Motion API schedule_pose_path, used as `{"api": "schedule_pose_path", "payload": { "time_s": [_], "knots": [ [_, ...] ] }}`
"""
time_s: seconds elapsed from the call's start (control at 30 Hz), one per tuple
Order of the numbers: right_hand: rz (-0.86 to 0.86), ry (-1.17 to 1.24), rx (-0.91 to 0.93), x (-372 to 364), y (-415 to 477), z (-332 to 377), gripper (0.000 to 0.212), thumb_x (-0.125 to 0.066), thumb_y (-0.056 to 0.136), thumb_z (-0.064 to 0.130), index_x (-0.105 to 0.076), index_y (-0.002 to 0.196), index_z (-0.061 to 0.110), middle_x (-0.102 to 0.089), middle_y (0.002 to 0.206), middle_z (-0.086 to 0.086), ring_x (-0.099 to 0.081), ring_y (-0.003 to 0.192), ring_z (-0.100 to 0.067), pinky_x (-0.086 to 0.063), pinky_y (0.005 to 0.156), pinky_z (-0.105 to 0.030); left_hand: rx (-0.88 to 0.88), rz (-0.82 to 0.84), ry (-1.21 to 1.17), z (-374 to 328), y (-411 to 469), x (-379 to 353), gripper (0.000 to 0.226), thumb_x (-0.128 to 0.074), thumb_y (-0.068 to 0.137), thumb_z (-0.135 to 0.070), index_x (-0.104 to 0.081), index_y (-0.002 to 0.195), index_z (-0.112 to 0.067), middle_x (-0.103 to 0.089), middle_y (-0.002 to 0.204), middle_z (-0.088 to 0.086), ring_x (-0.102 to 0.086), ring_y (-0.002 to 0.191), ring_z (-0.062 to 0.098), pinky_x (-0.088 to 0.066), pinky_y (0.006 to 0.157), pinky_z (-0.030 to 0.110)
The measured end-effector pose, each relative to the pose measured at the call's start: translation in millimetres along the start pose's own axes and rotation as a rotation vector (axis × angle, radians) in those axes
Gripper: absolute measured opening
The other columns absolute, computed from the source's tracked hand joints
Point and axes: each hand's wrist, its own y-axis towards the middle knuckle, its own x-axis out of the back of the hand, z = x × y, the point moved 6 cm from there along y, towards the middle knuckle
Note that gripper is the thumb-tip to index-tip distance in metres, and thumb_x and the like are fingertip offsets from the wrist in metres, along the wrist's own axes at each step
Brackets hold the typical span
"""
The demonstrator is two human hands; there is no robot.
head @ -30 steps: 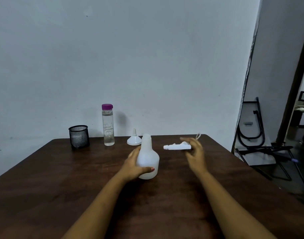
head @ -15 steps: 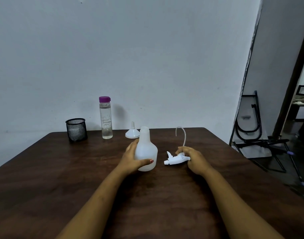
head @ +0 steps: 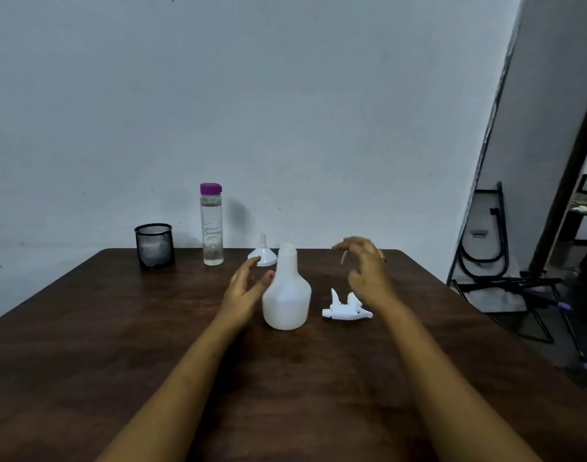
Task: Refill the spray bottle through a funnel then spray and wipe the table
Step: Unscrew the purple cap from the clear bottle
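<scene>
White bottle (head: 286,295) stands uncapped, mid-table (head: 85,328); sprayer head (head: 347,310) lies just R of it, funnel (head: 262,253) behind. We find L hand (head: 243,291) and R hand (head: 368,271) slack, grasping nothing.

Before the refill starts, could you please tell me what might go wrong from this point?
The spray bottle stands unheld with its neck open; the left hand beside it could knock it over reaching for the funnel behind. The right hand could snag the spray head lying below it.
</scene>
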Motion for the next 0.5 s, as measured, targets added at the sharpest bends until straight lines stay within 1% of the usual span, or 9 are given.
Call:
{"api": "schedule_pose_path", "payload": {
  "time_s": [0.03,0.07,0.13,0.23,0.3,0.37,0.4,0.43,0.5],
  "knots": [
    [-0.075,0.071,0.018,3.9,5.3,21.5,0.064,-0.037,0.068,-0.016,-0.065,0.108,0.026,-0.052,0.124,0.005,-0.043,0.121,-0.020,-0.030,0.091,-0.015,-0.002,-0.058,-0.022,-1.1,4.1,14.3,0.046,-0.053,0.091,-0.041,-0.047,0.133,-0.026,-0.040,0.137,-0.003,-0.041,0.119,0.011,-0.036,0.098,0.030],
    [-0.145,0.130,0.022,10.2,6.4,39.3,0.059,-0.039,0.071,-0.014,-0.065,0.106,0.026,-0.053,0.120,0.007,-0.045,0.116,-0.018,-0.036,0.086,-0.019,-0.005,-0.104,-0.054,-2.4,7.6,24.4,0.037,-0.052,0.093,-0.037,-0.052,0.127,-0.023,-0.046,0.132,-0.001,-0.044,0.116,0.012,-0.037,0.094,0.027],
    [-0.229,0.246,0.081,12.9,7.2,81.6,0.051,-0.042,0.075,-0.011,-0.065,0.102,0.025,-0.052,0.113,0.010,-0.049,0.108,-0.016,-0.043,0.077,-0.024,-0.014,-0.218,-0.094,-1.6,13.8,54.1,0.024,-0.055,0.093,-0.024,-0.058,0.116,-0.018,-0.058,0.118,0.002,-0.054,0.110,0.016,-0.041,0.086,0.023],
    [-0.221,0.403,0.229,-15.8,8.0,141.9,0.040,-0.045,0.076,-0.006,-0.065,0.100,0.019,-0.048,0.103,0.014,-0.052,0.096,-0.010,-0.047,0.076,-0.025,0.011,-0.371,-0.039,8.6,23.0,109.8,0.018,-0.058,0.090,-0.009,-0.064,0.106,-0.010,-0.064,0.103,0.006,-0.059,0.099,0.020,-0.044,0.082,0.027],
    [-0.154,0.471,0.229,-51.5,11.8,168.9,0.035,-0.048,0.079,-0.005,-0.065,0.101,0.018,-0.049,0.103,0.013,-0.051,0.091,-0.004,-0.047,0.075,-0.020,0.036,-0.453,-0.030,17.1,28.7,145.1,0.015,-0.058,0.089,-0.007,-0.065,0.103,-0.010,-0.064,0.101,0.006,-0.059,0.098,0.021,-0.044,0.082,0.028],
    [-0.038,0.526,0.124,-95.6,20.7,180.0,0.034,-0.051,0.082,-0.004,-0.063,0.107,0.017,-0.049,0.107,0.010,-0.050,0.089,-0.002,-0.043,0.073,-0.008,0.068,-0.521,-0.018,25.6,32.9,171.4,0.012,-0.058,0.090,-0.008,-0.064,0.099,-0.012,-0.063,0.100,0.006,-0.059,0.097,0.020,-0.046,0.083,0.029],
    [0.016,0.539,0.044,-117.2,26.5,177.8,0.035,-0.052,0.083,-0.003,-0.062,0.110,0.016,-0.050,0.110,0.008,-0.050,0.090,-0.005,-0.041,0.072,-0.005,0.088,-0.536,-0.013,29.8,35.5,178.0,0.011,-0.058,0.090,-0.009,-0.064,0.098,-0.013,-0.063,0.099,0.006,-0.059,0.096,0.020,-0.046,0.082,0.029],
    [0.057,0.550,-0.047,-140.0,33.8,173.2,0.036,-0.052,0.084,-0.002,-0.060,0.113,0.016,-0.051,0.114,0.005,-0.052,0.092,-0.009,-0.042,0.076,-0.006,0.107,-0.541,0.001,33.2,39.0,183.3,0.010,-0.058,0.090,-0.009,-0.064,0.097,-0.013,-0.063,0.099,0.006,-0.059,0.095,0.019,-0.045,0.081,0.028],
    [0.108,0.576,-0.224,-182.3,49.2,158.6,0.037,-0.053,0.084,0.001,-0.057,0.118,0.016,-0.053,0.124,-0.002,-0.056,0.101,-0.017,-0.047,0.088,-0.021,0.123,-0.533,0.036,37.5,50.0,188.9,0.009,-0.059,0.089,-0.010,-0.064,0.096,-0.013,-0.063,0.097,0.005,-0.059,0.094,0.018,-0.044,0.079,0.026]
  ]
}}
